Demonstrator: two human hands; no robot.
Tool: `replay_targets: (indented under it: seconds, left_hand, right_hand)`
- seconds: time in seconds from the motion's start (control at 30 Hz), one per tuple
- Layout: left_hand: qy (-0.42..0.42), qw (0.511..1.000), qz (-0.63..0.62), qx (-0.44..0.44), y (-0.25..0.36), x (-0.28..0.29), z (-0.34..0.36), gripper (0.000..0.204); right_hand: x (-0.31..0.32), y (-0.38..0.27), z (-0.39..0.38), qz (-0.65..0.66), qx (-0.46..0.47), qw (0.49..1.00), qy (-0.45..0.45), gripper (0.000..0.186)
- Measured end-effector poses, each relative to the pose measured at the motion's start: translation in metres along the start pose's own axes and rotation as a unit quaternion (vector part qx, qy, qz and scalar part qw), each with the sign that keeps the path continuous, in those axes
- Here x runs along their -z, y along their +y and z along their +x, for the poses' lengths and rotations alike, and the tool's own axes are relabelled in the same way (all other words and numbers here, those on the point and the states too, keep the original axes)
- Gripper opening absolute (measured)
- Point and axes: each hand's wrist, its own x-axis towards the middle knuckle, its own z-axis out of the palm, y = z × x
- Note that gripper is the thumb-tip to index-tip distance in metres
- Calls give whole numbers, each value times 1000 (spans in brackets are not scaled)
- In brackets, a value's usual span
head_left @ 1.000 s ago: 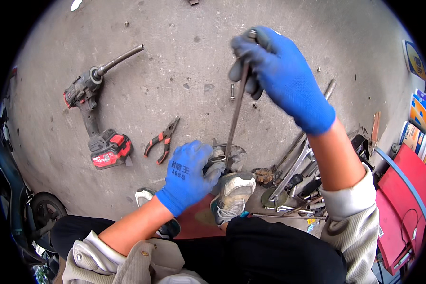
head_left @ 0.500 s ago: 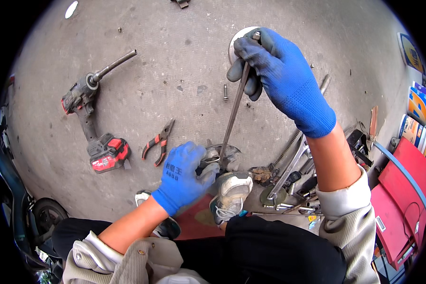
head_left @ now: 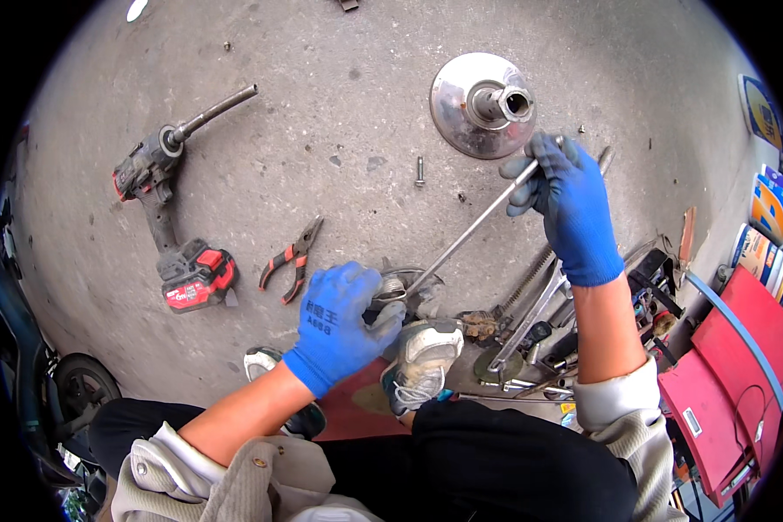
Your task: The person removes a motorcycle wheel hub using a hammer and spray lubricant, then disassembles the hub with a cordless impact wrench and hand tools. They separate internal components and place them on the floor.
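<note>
In blue gloves, both of my hands are over the floor. My right hand (head_left: 565, 196) is closed round the upper end of a long metal bar (head_left: 481, 222). The bar slants down to the left, its lower end at a dark round metal part (head_left: 422, 289) in front of my shoe (head_left: 428, 357). My left hand (head_left: 344, 317) is closed on the near left side of that part, its fingertips partly hidden. A shiny coil-like piece (head_left: 392, 288) shows between this hand and the bar. The metal part's lower side is hidden by hand and shoe.
Pliers (head_left: 292, 261) and a cordless impact wrench (head_left: 178, 226) lie to the left. Ahead are a bolt (head_left: 420, 171) and a polished metal disc with a hollow hub (head_left: 464, 109). Several wrenches (head_left: 531, 322) and loose parts lie to the right, near red panels (head_left: 726, 374).
My right hand has swung right and toward me, tilting the bar's upper end over to the right. The polished disc has come out from behind it. My left hand stays nearly still.
</note>
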Motion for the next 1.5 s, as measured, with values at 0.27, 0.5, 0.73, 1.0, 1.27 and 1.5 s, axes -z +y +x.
replay_targets:
  seconds: [0.27,0.5,0.73,1.0,1.27,1.5]
  left_hand:
    - [-44,999,14,9,8,11,5,33]
    - [-90,995,40,9,14,24,0,30]
    - [-136,991,2,-21,6,38,6,29]
    - [-155,982,-110,-13,14,48,13,26]
    - [-205,893,-332,223,-24,76,46,23]
    - [-22,999,-30,-17,-51,28,86,38]
  right_hand:
    - [-31,-18,-46,-43,43,998,13,27]
    - [-20,-14,-64,5,61,998,1,28]
    - [-15,-8,-67,13,63,998,28,23]
    - [-15,-12,-78,60,68,995,36,23]
    - [50,-31,-47,-136,178,955,196,24]
    - [2,8,-18,-566,217,791,80,29]
